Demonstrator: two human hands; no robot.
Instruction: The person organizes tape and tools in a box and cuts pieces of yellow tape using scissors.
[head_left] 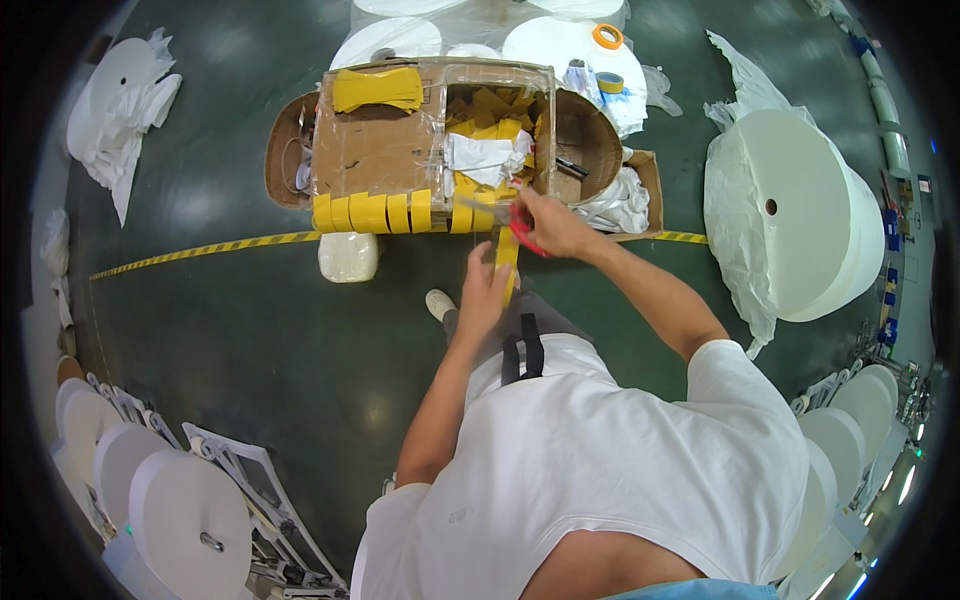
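My right hand [552, 222] grips a pair of scissors by its red handles [524, 230]; the blades point left and are smeared by motion. Just below them, my left hand [484, 288] has its fingers at a yellow strip [507, 246] that hangs down at the box edge, and it seems to pinch it. Along the near edge of a brown cardboard box [382, 158], several short yellow strips [368, 213] hang side by side. A stack of flat yellow pieces [377, 90] lies on the box's far left. An open compartment holds loose yellow pieces [488, 104] and crumpled white material [488, 155].
Round cardboard bins [590, 140] flank the box. Beyond it, an orange tape roll [607, 37] and a yellow-blue roll [610, 82] rest on white rolls. A wrapped block [348, 257] sits by the box. Large white rolls [790, 215] stand right; more stand left.
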